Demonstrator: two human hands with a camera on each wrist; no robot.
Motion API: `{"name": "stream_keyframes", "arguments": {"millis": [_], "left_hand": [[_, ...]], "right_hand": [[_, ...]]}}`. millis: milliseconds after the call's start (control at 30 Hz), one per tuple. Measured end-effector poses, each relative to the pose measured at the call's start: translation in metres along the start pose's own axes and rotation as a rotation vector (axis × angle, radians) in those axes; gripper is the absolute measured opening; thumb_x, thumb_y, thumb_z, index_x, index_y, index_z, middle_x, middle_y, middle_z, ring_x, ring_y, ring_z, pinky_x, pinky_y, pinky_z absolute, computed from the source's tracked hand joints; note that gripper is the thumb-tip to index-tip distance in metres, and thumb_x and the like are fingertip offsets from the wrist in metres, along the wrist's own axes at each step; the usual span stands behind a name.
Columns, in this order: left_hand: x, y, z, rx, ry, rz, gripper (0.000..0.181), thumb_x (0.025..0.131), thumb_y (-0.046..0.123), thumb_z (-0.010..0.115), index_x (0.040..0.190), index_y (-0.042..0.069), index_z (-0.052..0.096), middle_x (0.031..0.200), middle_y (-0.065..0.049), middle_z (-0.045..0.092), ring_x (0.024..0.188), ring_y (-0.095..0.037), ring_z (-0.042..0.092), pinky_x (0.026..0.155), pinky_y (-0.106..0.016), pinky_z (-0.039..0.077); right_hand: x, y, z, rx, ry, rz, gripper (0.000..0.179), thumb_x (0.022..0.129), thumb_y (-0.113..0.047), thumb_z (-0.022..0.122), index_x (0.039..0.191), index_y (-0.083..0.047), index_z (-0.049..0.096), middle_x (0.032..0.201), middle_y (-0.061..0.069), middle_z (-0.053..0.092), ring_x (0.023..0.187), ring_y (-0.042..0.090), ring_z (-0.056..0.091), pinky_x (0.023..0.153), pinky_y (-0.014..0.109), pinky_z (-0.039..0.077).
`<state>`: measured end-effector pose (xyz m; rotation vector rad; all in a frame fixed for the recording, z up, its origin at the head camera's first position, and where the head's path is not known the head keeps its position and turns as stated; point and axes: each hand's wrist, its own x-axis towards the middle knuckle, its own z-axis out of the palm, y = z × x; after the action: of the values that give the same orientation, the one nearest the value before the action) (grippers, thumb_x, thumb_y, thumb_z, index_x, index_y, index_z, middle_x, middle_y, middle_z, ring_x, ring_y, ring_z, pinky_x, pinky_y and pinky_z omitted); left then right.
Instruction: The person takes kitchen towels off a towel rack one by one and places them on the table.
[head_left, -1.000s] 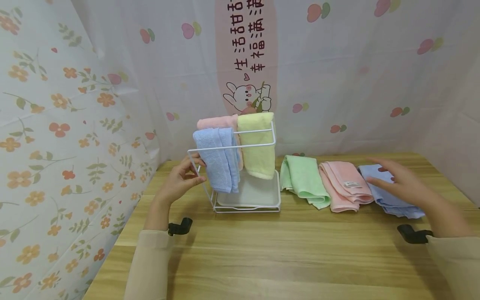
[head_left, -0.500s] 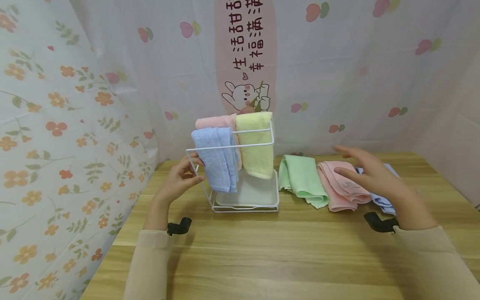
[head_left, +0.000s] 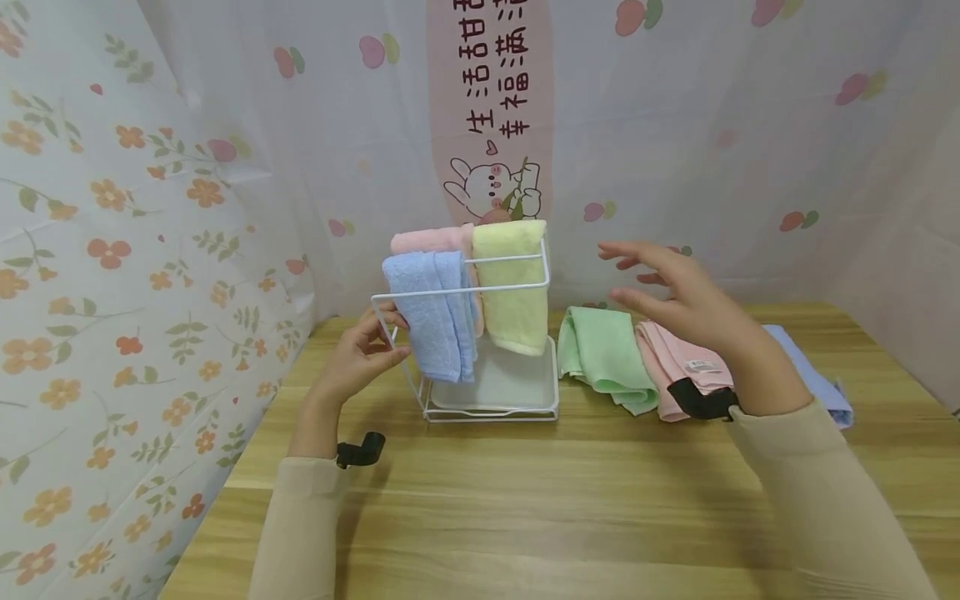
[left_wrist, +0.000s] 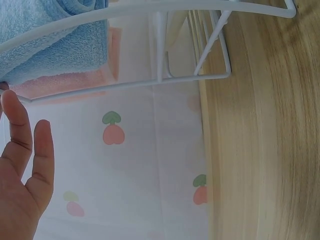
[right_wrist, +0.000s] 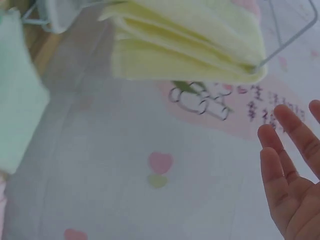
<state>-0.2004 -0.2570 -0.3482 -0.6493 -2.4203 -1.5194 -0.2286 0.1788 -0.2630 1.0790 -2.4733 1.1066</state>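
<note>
A white wire towel rack (head_left: 461,293) stands on the table with a blue towel (head_left: 427,312), a pink towel (head_left: 431,242) and a yellow towel (head_left: 513,292) draped over its upper bars. My left hand (head_left: 365,354) holds the rack's left upright beside the blue towel, thumb in front and fingers partly hidden behind the wire. In the left wrist view its fingertips (left_wrist: 12,102) reach the wire. To the right of the rack, my right hand (head_left: 682,300) is in the air with fingers extended, holding nothing. The yellow towel's folds (right_wrist: 185,45) show near it in the right wrist view.
Right of the rack, a folded green towel (head_left: 606,354), a pink towel (head_left: 697,367) and a blue towel (head_left: 813,375) lie in a row on the wooden table (head_left: 525,500). My right arm covers part of them. A patterned curtain (head_left: 675,150) hangs behind.
My right hand has moved left and up, from over the blue towel on the table toward the rack. The left hand and the hanging towels stay in place.
</note>
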Motion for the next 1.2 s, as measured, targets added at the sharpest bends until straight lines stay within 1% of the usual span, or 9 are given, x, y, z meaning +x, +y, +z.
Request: {"name": "stream_keyframes", "arguments": {"millis": [67, 167, 300, 433, 533, 733, 933, 1033, 1200], "left_hand": [[0.001, 0.001, 0.001, 0.003, 0.003, 0.003, 0.027, 0.088, -0.003, 0.069, 0.112, 0.0, 0.057, 0.139, 0.001, 0.046, 0.084, -0.014, 0.049, 0.077, -0.026, 0.053], [0.001, 0.0, 0.002, 0.002, 0.008, -0.001, 0.028, 0.088, -0.003, 0.069, 0.113, -0.002, 0.056, 0.139, 0.0, 0.046, 0.084, -0.014, 0.049, 0.078, -0.029, 0.052], [0.001, 0.0, 0.003, 0.008, 0.006, -0.017, 0.028, 0.089, -0.001, 0.069, 0.114, -0.004, 0.055, 0.139, 0.0, 0.045, 0.085, -0.014, 0.049, 0.08, -0.032, 0.052], [-0.001, 0.001, 0.003, 0.013, 0.014, -0.025, 0.027, 0.089, -0.001, 0.069, 0.113, -0.004, 0.056, 0.139, -0.002, 0.045, 0.087, -0.014, 0.049, 0.081, -0.029, 0.052], [-0.002, 0.004, 0.002, 0.022, 0.019, -0.027, 0.026, 0.089, -0.001, 0.069, 0.111, -0.001, 0.057, 0.139, -0.003, 0.046, 0.088, -0.014, 0.05, 0.082, -0.026, 0.052], [-0.001, 0.002, 0.002, 0.03, 0.007, -0.033, 0.025, 0.089, 0.0, 0.069, 0.111, 0.003, 0.058, 0.14, -0.001, 0.044, 0.088, -0.014, 0.051, 0.084, -0.027, 0.052], [-0.003, 0.0, 0.003, 0.021, 0.005, -0.027, 0.024, 0.09, 0.0, 0.069, 0.11, 0.004, 0.057, 0.14, 0.0, 0.044, 0.088, -0.014, 0.051, 0.082, -0.026, 0.052], [-0.003, 0.001, 0.003, 0.024, 0.008, -0.023, 0.024, 0.089, 0.0, 0.069, 0.11, 0.004, 0.057, 0.139, 0.001, 0.044, 0.089, -0.014, 0.05, 0.081, -0.026, 0.052], [0.0, 0.001, 0.002, 0.028, 0.013, -0.01, 0.024, 0.089, 0.0, 0.069, 0.109, 0.004, 0.057, 0.14, 0.003, 0.046, 0.089, -0.015, 0.051, 0.081, -0.029, 0.052]], "right_hand": [[0.008, -0.009, 0.0, 0.015, 0.003, -0.019, 0.055, 0.097, -0.013, 0.064, 0.147, -0.027, 0.047, 0.146, 0.002, 0.054, 0.123, 0.005, 0.05, 0.104, 0.054, 0.044], [0.02, -0.02, 0.002, 0.047, -0.006, -0.039, 0.052, 0.097, -0.014, 0.064, 0.146, -0.027, 0.049, 0.142, 0.003, 0.057, 0.123, 0.014, 0.053, 0.106, 0.054, 0.044], [0.036, -0.031, 0.006, 0.076, -0.026, -0.056, 0.049, 0.097, -0.015, 0.064, 0.144, -0.019, 0.052, 0.136, 0.007, 0.059, 0.122, 0.024, 0.055, 0.108, 0.055, 0.043], [0.055, -0.038, 0.013, 0.078, -0.057, -0.055, 0.047, 0.097, -0.018, 0.065, 0.142, -0.012, 0.053, 0.135, 0.008, 0.06, 0.121, 0.025, 0.056, 0.11, 0.051, 0.043], [0.068, -0.045, 0.019, 0.071, -0.093, -0.047, 0.049, 0.096, -0.022, 0.067, 0.142, -0.013, 0.053, 0.136, 0.008, 0.059, 0.121, 0.025, 0.056, 0.11, 0.048, 0.044], [0.09, -0.054, 0.034, 0.111, -0.186, -0.068, 0.054, 0.094, -0.021, 0.07, 0.143, -0.015, 0.051, 0.139, 0.009, 0.058, 0.121, 0.029, 0.055, 0.108, 0.051, 0.043], [0.108, -0.062, 0.051, 0.036, -0.254, -0.103, 0.052, 0.094, -0.026, 0.07, 0.141, -0.014, 0.052, 0.141, 0.004, 0.058, 0.118, 0.025, 0.059, 0.104, 0.047, 0.048], [0.118, -0.067, 0.057, 0.01, -0.289, -0.123, 0.055, 0.094, -0.025, 0.07, 0.144, -0.012, 0.05, 0.142, 0.005, 0.057, 0.118, 0.026, 0.059, 0.104, 0.048, 0.048], [0.132, -0.075, 0.065, -0.021, -0.317, -0.143, 0.057, 0.093, -0.023, 0.071, 0.145, -0.013, 0.049, 0.142, 0.006, 0.058, 0.118, 0.024, 0.059, 0.106, 0.046, 0.046]]}}
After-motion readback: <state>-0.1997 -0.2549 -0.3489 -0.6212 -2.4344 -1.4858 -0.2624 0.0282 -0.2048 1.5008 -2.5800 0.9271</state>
